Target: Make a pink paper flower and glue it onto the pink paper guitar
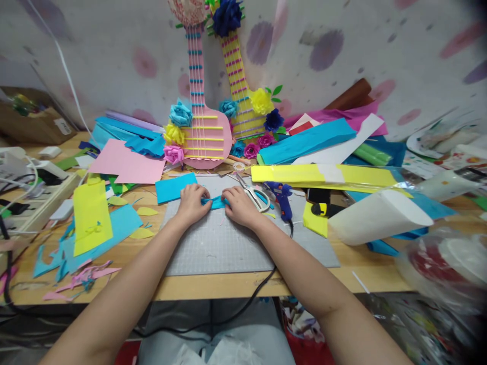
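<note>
Both my hands rest on a grey cutting mat [228, 243] at the middle of the wooden table. My left hand [192, 201] and my right hand [239, 204] each have their fingers closed, pinching the two ends of a small strip of blue paper [215, 202] that lies flat on the mat between them. Just right of my right hand lie scissors [254, 195] and a blue glue gun [282, 196] with a black cord running off the table's front edge.
Two paper guitars, pink [203, 133] and yellow [243, 109], lean on the wall behind. Coloured paper sheets and scraps cover the table: yellow [91, 215], pink [124, 163], a long yellow roll [323, 175], a white cone [376, 217]. A power strip [34, 208] sits left.
</note>
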The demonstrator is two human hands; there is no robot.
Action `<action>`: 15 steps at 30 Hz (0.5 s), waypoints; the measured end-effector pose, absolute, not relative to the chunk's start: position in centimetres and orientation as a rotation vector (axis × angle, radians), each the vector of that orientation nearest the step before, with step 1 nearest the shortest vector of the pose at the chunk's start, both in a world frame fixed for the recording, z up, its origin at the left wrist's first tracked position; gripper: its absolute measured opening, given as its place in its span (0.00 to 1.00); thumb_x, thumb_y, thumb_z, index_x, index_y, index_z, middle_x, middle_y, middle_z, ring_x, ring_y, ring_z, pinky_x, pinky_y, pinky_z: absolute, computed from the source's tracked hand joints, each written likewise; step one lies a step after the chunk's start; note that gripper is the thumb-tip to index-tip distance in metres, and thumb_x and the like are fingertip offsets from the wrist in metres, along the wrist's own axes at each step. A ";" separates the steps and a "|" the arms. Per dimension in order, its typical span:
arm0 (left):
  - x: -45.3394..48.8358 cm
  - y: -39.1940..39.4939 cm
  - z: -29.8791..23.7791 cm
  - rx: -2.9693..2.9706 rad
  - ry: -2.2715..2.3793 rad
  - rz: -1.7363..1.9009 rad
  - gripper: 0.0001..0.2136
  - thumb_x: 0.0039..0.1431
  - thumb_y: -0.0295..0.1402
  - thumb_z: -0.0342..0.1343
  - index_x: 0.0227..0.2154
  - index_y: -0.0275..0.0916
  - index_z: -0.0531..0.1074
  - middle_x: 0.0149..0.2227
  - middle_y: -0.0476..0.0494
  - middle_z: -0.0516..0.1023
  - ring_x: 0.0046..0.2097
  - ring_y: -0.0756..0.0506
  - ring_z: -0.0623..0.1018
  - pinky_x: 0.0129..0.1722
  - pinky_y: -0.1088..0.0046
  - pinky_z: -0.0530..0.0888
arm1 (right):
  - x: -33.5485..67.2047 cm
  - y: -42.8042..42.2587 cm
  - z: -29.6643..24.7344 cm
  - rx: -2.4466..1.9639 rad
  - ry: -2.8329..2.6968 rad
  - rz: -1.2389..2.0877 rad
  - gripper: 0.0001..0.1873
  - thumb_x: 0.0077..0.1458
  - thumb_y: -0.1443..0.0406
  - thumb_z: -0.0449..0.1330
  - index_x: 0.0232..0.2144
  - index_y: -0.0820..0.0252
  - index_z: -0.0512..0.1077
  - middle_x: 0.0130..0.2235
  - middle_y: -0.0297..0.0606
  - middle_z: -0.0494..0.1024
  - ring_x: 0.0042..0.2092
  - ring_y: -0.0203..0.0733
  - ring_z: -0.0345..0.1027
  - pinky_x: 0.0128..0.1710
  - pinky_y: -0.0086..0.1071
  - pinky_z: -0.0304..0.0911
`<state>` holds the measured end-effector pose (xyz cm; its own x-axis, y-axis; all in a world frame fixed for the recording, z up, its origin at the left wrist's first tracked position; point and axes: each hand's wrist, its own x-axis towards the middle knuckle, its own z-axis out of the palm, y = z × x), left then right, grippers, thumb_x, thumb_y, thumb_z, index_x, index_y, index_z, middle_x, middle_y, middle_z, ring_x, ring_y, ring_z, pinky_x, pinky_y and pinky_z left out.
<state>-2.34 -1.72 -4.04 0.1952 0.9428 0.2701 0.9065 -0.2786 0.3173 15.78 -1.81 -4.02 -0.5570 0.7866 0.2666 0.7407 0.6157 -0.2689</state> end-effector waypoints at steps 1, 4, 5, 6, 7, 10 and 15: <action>-2.3 -1.7 -4.0 2.361 1.821 0.641 0.05 0.50 0.35 0.54 0.29 0.40 0.69 0.38 0.42 0.71 0.46 0.40 0.67 0.43 0.62 0.60 | 15.8 -1.8 -4.0 -1.223 -2.479 0.174 0.14 0.49 0.73 0.51 0.39 0.63 0.68 0.44 0.44 0.70 0.48 0.45 0.55 0.50 0.37 0.53; -2.3 -1.8 -3.9 2.361 1.772 0.643 0.04 0.50 0.33 0.54 0.29 0.40 0.66 0.36 0.43 0.73 0.43 0.41 0.69 0.43 0.62 0.60 | 15.8 -1.8 -3.9 -1.229 -2.452 0.163 0.14 0.48 0.73 0.51 0.38 0.63 0.68 0.42 0.44 0.70 0.47 0.46 0.55 0.49 0.37 0.54; -2.3 -1.7 -3.8 2.355 1.744 0.652 0.04 0.50 0.33 0.54 0.29 0.40 0.66 0.35 0.44 0.73 0.42 0.42 0.70 0.44 0.62 0.61 | 15.8 -1.9 -3.9 -1.232 -2.441 0.163 0.14 0.47 0.73 0.51 0.38 0.63 0.67 0.42 0.44 0.69 0.47 0.46 0.54 0.49 0.37 0.54; -2.4 -1.7 -3.8 2.344 1.711 0.665 0.05 0.50 0.32 0.54 0.30 0.40 0.65 0.34 0.45 0.73 0.41 0.43 0.70 0.43 0.63 0.61 | 15.8 -1.9 -3.9 -1.235 -2.430 0.166 0.15 0.47 0.73 0.51 0.39 0.63 0.67 0.42 0.44 0.69 0.47 0.46 0.54 0.48 0.37 0.54; -2.4 -1.7 -3.8 2.330 1.676 0.678 0.06 0.49 0.31 0.54 0.31 0.40 0.65 0.34 0.46 0.73 0.40 0.44 0.71 0.43 0.64 0.62 | 15.7 -1.9 -3.9 -1.237 -2.419 0.170 0.15 0.47 0.74 0.51 0.40 0.64 0.66 0.42 0.45 0.69 0.47 0.46 0.54 0.48 0.36 0.54; -2.5 -1.8 -3.6 2.315 1.587 0.694 0.09 0.49 0.29 0.54 0.34 0.40 0.64 0.34 0.47 0.74 0.38 0.45 0.72 0.43 0.65 0.63 | 15.7 -1.8 -3.9 -1.234 -2.401 0.179 0.19 0.46 0.74 0.50 0.43 0.65 0.65 0.44 0.45 0.68 0.48 0.46 0.53 0.49 0.36 0.53; -2.6 -2.2 -3.4 2.382 1.511 0.704 0.11 0.50 0.30 0.53 0.38 0.40 0.67 0.34 0.46 0.72 0.39 0.45 0.71 0.42 0.66 0.63 | 15.7 -1.7 -4.0 -1.221 -2.409 0.179 0.20 0.47 0.74 0.51 0.44 0.63 0.66 0.43 0.45 0.67 0.49 0.47 0.53 0.49 0.37 0.53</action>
<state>-2.64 -2.20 -3.44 0.3518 0.8961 0.2707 0.7836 -0.4401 0.4385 15.66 -1.67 -4.04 -0.5185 0.7937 0.3181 0.7379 0.6033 -0.3027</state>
